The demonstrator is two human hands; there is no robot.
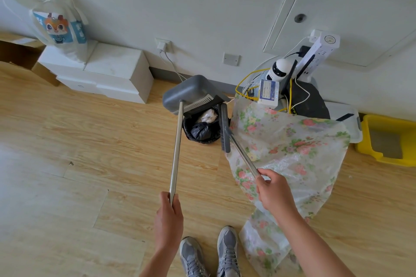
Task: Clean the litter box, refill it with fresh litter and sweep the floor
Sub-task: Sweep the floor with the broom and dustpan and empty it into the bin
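My left hand (pixel 168 213) grips the metal pole of a grey dustpan (pixel 188 93), which is raised and tipped over a small bin lined with a black bag (pixel 203 130). My right hand (pixel 271 189) holds the metal handle of a grey broom (pixel 225 128), whose head hangs beside the bin's right rim. A yellow litter box (pixel 387 139) with grey litter in it sits on the floor at the far right, against the wall.
A flowered plastic cloth (pixel 292 148) drapes over a low stand carrying a router, cables, a small camera (pixel 278 71) and a power strip. White foam boxes (pixel 105 72) with a printed bag (pixel 60 27) stand at the back left. My grey shoes (pixel 209 254) are on the wood floor.
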